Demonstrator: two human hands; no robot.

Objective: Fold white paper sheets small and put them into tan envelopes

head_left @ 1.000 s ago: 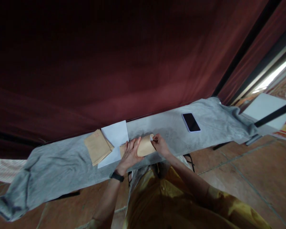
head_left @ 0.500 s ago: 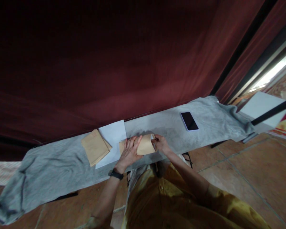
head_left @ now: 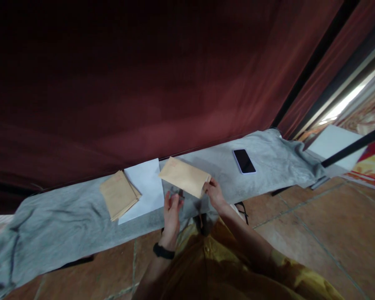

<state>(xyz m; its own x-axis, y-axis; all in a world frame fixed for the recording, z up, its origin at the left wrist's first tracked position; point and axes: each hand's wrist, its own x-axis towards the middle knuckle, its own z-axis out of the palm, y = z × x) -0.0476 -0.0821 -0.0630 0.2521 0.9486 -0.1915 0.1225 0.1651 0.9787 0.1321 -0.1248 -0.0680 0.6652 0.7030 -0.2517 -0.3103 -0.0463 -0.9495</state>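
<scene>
My right hand [head_left: 213,192] pinches the right end of a brown envelope [head_left: 184,176] and holds it lifted above the grey cloth [head_left: 65,225] that covers the long table. My left hand [head_left: 171,207] hovers just below the envelope's left half, fingers loosely curled, holding nothing that I can see. A white sheet of paper [head_left: 145,187] lies on the cloth to the left of the hands. A small stack of brown envelopes [head_left: 118,194] partly overlaps that sheet's left edge.
A dark phone [head_left: 244,161] lies face up on the cloth to the right. A dark red curtain [head_left: 143,83] hangs right behind the table. A white board [head_left: 331,143] and a black bar stand at the far right. Tiled floor lies below.
The envelope was pressed on the table under my left hand. Now my right hand has lifted it up and my left hand has let go and pulled back toward me.
</scene>
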